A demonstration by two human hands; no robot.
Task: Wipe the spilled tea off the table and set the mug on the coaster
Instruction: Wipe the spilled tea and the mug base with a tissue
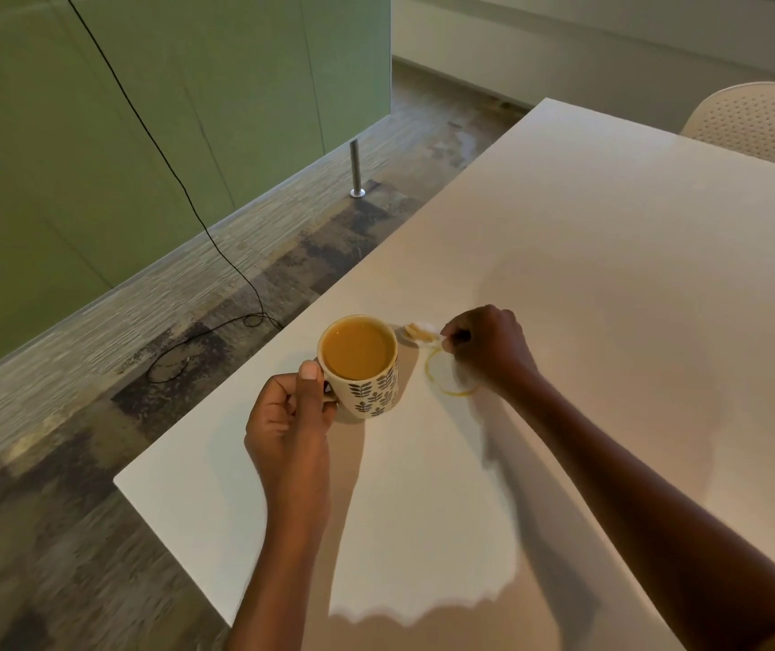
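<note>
Left hand grips handle of leaf-print mug, full of tea, by table's left edge; right hand pinches stained tissue just right of mug, at tea ring's far rim.

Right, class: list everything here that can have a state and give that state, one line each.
mug: upright, nearly full of tea
tissue: crumpled, tea-stained
tea ring: on the table, not yet wiped
left hand: grips the mug handle
right hand: pinches the tissue by the ring
coaster: not in view
</note>
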